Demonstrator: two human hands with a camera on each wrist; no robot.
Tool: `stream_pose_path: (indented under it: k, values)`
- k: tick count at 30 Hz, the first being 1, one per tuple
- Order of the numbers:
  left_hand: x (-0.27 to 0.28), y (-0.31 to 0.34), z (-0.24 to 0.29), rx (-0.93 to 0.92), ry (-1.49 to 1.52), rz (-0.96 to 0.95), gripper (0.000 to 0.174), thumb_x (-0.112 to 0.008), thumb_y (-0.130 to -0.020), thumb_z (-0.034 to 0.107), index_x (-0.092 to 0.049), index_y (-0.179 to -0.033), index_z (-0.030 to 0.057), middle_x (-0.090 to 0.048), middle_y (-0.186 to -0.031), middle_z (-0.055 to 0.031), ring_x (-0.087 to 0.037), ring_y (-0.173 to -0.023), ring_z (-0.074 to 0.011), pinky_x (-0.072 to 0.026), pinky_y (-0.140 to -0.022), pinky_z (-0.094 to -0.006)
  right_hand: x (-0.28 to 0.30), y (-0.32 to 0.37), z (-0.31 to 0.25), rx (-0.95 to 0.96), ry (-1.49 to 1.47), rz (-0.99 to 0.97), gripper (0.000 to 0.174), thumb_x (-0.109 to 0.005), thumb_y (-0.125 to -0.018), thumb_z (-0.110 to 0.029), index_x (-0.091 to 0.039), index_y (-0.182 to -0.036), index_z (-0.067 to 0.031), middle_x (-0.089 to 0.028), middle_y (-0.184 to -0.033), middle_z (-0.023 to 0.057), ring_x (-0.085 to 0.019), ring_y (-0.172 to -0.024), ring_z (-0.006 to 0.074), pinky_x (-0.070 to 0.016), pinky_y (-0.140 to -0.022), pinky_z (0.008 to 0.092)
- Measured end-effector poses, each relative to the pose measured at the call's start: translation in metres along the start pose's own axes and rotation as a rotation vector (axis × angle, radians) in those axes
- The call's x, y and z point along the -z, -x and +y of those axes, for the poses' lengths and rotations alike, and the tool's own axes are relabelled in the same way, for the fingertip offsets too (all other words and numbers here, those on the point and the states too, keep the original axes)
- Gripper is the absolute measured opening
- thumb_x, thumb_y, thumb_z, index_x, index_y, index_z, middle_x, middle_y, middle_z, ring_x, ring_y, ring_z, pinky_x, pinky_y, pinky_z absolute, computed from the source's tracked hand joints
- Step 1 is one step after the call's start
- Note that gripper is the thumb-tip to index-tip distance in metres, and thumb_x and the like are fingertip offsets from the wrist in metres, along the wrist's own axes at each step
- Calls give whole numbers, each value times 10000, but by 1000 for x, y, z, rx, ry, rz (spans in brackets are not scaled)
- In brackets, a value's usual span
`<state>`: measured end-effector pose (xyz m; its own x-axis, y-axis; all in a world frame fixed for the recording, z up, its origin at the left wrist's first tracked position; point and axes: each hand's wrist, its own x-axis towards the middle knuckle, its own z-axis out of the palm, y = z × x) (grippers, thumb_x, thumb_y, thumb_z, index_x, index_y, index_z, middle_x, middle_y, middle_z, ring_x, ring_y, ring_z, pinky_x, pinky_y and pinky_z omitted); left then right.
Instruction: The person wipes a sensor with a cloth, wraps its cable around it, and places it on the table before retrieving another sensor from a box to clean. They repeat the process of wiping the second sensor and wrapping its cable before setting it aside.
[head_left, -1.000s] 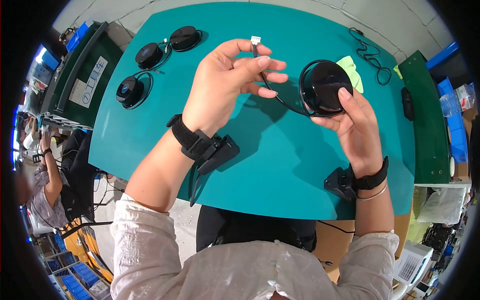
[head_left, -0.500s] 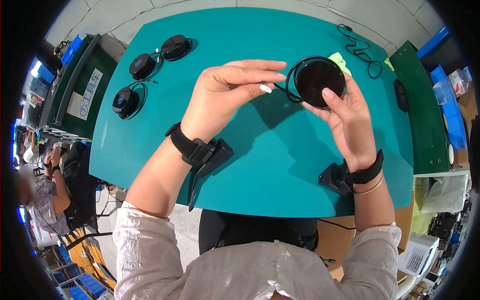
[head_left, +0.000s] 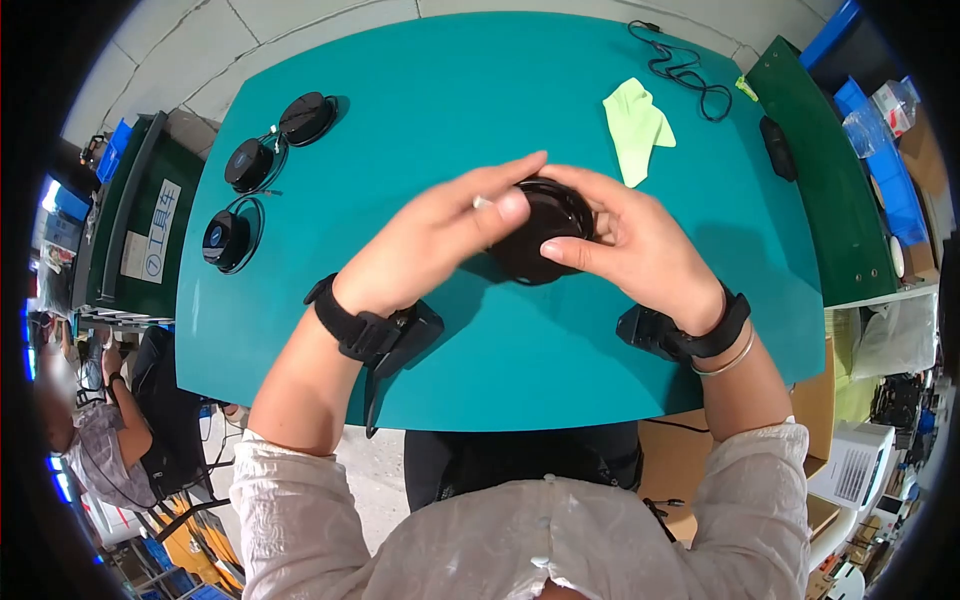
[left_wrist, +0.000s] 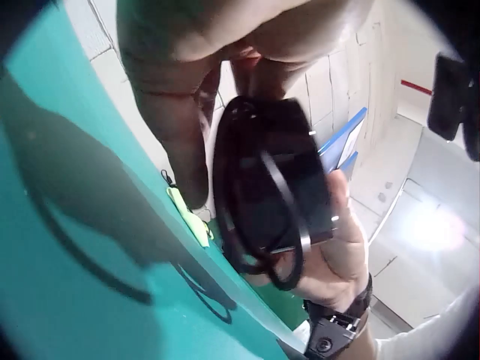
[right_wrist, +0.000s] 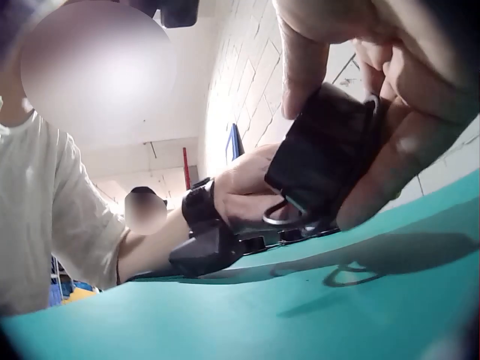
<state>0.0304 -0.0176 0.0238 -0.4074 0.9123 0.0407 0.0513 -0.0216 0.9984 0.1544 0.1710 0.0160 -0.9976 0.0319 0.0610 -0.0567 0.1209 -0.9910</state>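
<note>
Over the teal table, my right hand (head_left: pixel 650 250) grips a glossy black puck-shaped device (head_left: pixel 535 245), its thumb across the near face. Thin black cable (left_wrist: pixel 281 184) loops around the device's side in the left wrist view. From the left, my left hand (head_left: pixel 420 245) meets the device, its thumb and fingers around the cable end. A white connector (head_left: pixel 481 202) peeks out beside the left thumb. In the right wrist view the device (right_wrist: pixel 322 150) is tilted between both hands, with a cable loop hanging below it.
Along the table's (head_left: pixel 480 370) left side sit three similar black devices, one front (head_left: pixel 227 240), one mid (head_left: pixel 248 165), one back (head_left: pixel 307 118). A light green cloth (head_left: pixel 637 130), a bundled black cable (head_left: pixel 690 78) and a black case (head_left: pixel 777 150) lie toward the right. Another person (head_left: pixel 110 450) sits at far left.
My right hand has brought the device leftward and turned it toward my left hand. The left hand has drawn the connector end in against the device, and both hands now meet around it.
</note>
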Motion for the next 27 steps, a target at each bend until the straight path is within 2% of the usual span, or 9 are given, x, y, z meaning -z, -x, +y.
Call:
stream_pose_path:
  k: [4, 6, 9, 14, 17, 19, 23, 26, 27]
  values:
    - [-5, -2, 0, -93, -330, 49, 610, -640, -919, 116, -381, -1465, 31, -491, -1400, -120, -480, -1267, -198, -377, -1064, -331, -2, -2, -5, 62, 40, 128, 575, -740, -860, -157, -451, -1325, 20, -634, -1126, 118, -634, -996, 168, -535, -778, 281]
    - [-8, -3, 1, -126, -268, 96, 614, -657, -895, 62, -394, -1449, 27, -518, -1350, -130, -497, -1253, -199, -414, -1039, -321, -4, -4, -2, 124, 6, 194, 563, -740, -860, -158, -455, -1311, 20, -621, -1145, 117, -628, -998, 168, -530, -786, 281]
    - [-12, -3, 2, -62, 269, 274, 537, -607, -916, 34, -384, -1404, 29, -537, -1231, -118, -557, -1157, -198, -520, -928, -324, -4, -6, -2, 164, -43, 209, 540, -733, -866, -150, -459, -1298, 21, -599, -1176, 116, -613, -991, 162, -520, -800, 282]
    - [-6, -3, 6, -29, 339, 212, 505, -658, -872, 11, -425, -1320, -1, -531, -1257, -118, -559, -1145, -200, -502, -965, -347, -2, -7, 7, 78, -176, 71, 481, -693, -898, -127, -465, -1294, 22, -600, -1155, 106, -593, -949, 135, -505, -810, 280]
    - [0, -3, 7, -1, 70, 187, 531, -698, -843, 12, -447, -1309, -16, -554, -1235, -123, -556, -1138, -189, -474, -988, -339, -2, -6, 7, 73, -83, 111, 461, -665, -910, -120, -488, -1322, -13, -619, -1110, 100, -597, -914, 144, -501, -794, 290]
    - [2, -2, 11, 45, -319, 193, 555, -731, -814, 18, -474, -1304, -27, -575, -1208, -116, -553, -1132, -180, -453, -996, -321, -3, -2, -4, 166, 332, 193, 472, -654, -913, -159, -511, -1354, -68, -629, -1035, 97, -584, -863, 171, -492, -777, 301]
    - [6, -5, -4, -70, -248, 123, 592, -751, -791, 19, -479, -1314, -37, -575, -1215, -111, -554, -1130, -171, -469, -977, -325, 1, 0, -14, 222, 583, 122, 488, -649, -914, -199, -521, -1376, -114, -619, -993, 107, -563, -831, 209, -482, -778, 322]
    - [1, -3, 8, 38, -109, 103, 592, -744, -797, 26, -479, -1323, -30, -574, -1233, -111, -563, -1129, -176, -483, -973, -341, 3, 0, -15, 197, 632, 105, 496, -590, -954, -207, -477, -1419, -80, -620, -1126, 85, -560, -959, 135, -461, -893, 291]
    - [0, -4, 7, 14, 45, 97, 573, -729, -815, 35, -477, -1326, -23, -574, -1239, -113, -568, -1130, -185, -489, -972, -349, 2, -2, -12, 288, 543, 176, 480, -595, -952, -242, -500, -1394, -79, -623, -1073, 107, -572, -933, 187, -468, -870, 314]
